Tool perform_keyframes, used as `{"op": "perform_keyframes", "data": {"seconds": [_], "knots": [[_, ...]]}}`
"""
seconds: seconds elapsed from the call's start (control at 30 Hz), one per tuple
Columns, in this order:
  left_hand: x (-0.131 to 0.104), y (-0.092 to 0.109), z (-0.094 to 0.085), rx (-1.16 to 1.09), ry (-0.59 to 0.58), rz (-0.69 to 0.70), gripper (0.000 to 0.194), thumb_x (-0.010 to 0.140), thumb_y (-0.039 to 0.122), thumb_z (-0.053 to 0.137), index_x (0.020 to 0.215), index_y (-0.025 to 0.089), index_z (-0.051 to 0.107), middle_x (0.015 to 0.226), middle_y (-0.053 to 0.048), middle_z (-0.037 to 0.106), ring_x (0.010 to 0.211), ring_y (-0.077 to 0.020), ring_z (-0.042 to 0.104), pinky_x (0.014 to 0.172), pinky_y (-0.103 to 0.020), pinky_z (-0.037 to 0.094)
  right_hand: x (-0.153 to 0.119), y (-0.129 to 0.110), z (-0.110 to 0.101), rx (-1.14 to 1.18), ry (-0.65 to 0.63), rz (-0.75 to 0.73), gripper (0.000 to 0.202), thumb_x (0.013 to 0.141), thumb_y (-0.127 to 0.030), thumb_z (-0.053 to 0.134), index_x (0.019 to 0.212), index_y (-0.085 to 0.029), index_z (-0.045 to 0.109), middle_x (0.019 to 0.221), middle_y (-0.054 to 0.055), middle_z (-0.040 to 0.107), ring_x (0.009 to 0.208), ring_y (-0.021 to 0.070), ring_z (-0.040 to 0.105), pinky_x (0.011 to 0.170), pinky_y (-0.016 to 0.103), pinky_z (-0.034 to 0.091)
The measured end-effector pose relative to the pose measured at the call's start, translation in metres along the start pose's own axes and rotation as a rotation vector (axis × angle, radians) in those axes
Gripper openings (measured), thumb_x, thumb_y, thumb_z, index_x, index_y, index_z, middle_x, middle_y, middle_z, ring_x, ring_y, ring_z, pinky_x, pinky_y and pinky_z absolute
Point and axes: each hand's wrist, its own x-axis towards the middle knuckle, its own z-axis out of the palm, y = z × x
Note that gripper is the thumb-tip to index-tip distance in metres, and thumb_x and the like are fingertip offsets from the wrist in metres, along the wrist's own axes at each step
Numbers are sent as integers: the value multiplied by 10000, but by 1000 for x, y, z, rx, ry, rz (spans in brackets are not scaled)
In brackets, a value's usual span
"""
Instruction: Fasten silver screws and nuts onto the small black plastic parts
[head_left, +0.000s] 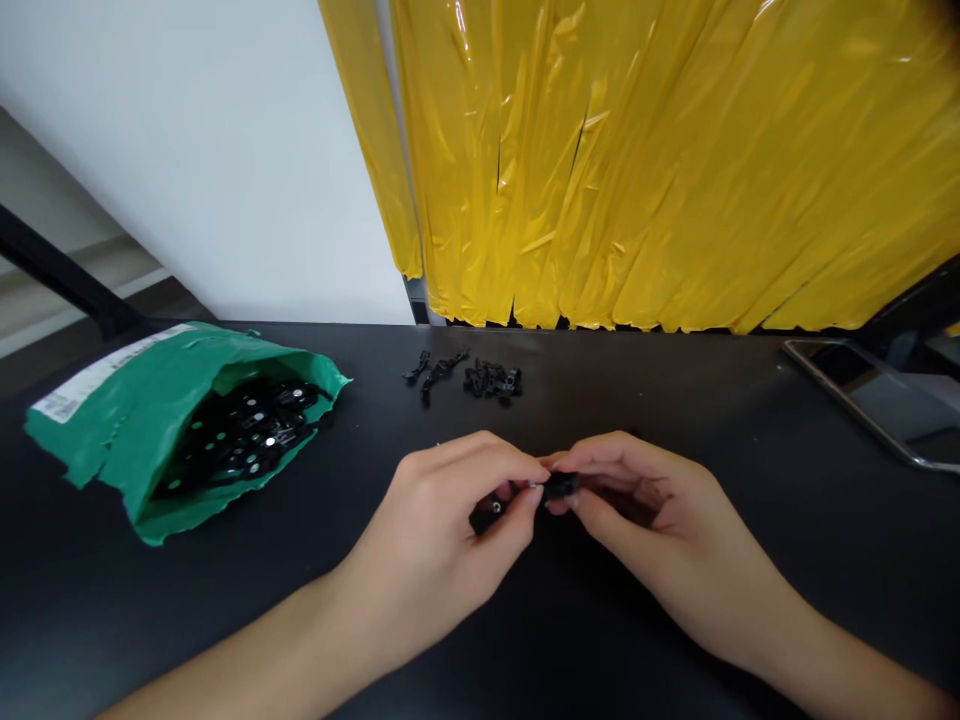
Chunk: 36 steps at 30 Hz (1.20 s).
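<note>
Both hands meet over the black table (600, 610), fingertips pinched around small dark parts. Between them sits a small black plastic piece (561, 486), which the thumb and fingers of my right hand (652, 500) grip. My left hand (465, 530) is closed in a pinch at the piece's left end. A tiny silvery bit shows at its fingertips, and another small black part with a shiny spot (496, 507) peeks out under its curled fingers. The fingers hide most of these parts, so their exact kind cannot be made out.
At the left lies a torn-open green plastic bag (142, 400) full of black parts with shiny round spots. Small black plastic pieces (491, 380) lie in loose piles beyond my hands. A phone-like framed object (862, 400) rests at the right. Yellow plastic sheeting (637, 170) hangs behind.
</note>
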Motion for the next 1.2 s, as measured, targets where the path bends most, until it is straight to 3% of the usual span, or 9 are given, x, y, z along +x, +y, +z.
{"op": "perform_keyframes", "data": {"seconds": [0.13, 0.27, 0.47, 0.57, 0.67, 0.77, 0.87, 1.03, 1.2], "knots": [[0, 1, -3, -30, 0, 48, 166, 928, 35, 658, 972, 157, 761, 900, -17, 778, 756, -76, 718, 709, -144, 571, 0, -2, 0, 81, 0, 63, 120, 901, -161, 732, 993, -224, 777, 990, 37, 831, 878, 154, 810, 831, 240, 674], [-1, 0, -3, -51, -10, 50, 147, 954, 66, 680, 989, 175, 772, 1013, -20, 786, 916, -82, 751, 858, -138, 581, 0, -1, 0, 96, -12, 80, 100, 906, -188, 745, 985, -229, 790, 994, 40, 837, 857, 154, 806, 651, 172, 640], [-2, 1, -3, -36, 40, 20, 138, 932, 82, 727, 949, 214, 764, 1028, 33, 812, 953, -75, 767, 896, -125, 574, -1, -1, 0, 90, 7, 88, 93, 898, -221, 776, 978, -248, 816, 830, -4, 816, 721, 102, 768, 513, 99, 531], [-2, 2, -3, -50, 47, -95, 102, 955, 141, 706, 963, 222, 767, 989, 26, 830, 890, -110, 784, 794, -166, 594, -1, -2, 0, 61, -5, 103, 103, 908, -255, 781, 1000, -231, 818, 746, -4, 782, 637, 102, 726, 461, 119, 504], [0, 3, -1, -156, 12, -307, 85, 961, 228, 691, 934, 206, 768, 882, -4, 831, 780, -150, 786, 629, -195, 575, -1, -3, 1, 58, -3, 106, 105, 925, -271, 767, 1003, -211, 802, 691, -5, 753, 590, 100, 700, 436, 124, 495], [3, 3, 2, -339, -12, -475, 66, 924, 230, 717, 894, 184, 753, 813, -16, 821, 746, -160, 782, 620, -200, 581, -2, -3, 4, 42, 28, 117, 98, 925, -274, 765, 999, -210, 770, 768, 0, 773, 659, 102, 739, 566, 133, 590], [4, 4, 5, -472, 1, -541, 59, 886, 193, 749, 834, 170, 737, 841, -18, 826, 786, -156, 794, 694, -198, 613, -4, -4, 6, -8, 41, 142, 123, 954, -322, 746, 1034, -229, 747, 889, 8, 792, 745, 104, 760, 705, 160, 630], [2, 6, 6, -494, 49, -480, 95, 868, 150, 755, 778, 177, 744, 928, 7, 830, 820, -115, 796, 723, -144, 614, -7, -5, 5, 15, 18, 242, 243, 1021, -480, 654, 1107, -260, 714, 896, 9, 787, 787, 113, 753, 668, 169, 570], [1, 3, 6, -291, 60, -316, 161, 863, 100, 725, 733, 193, 745, 913, 32, 819, 782, -88, 780, 667, -127, 569, -7, -3, 5, 73, 21, 314, 301, 1018, -549, 632, 1111, -267, 679, 801, 23, 781, 747, 108, 713, 429, 150, 278]]}}
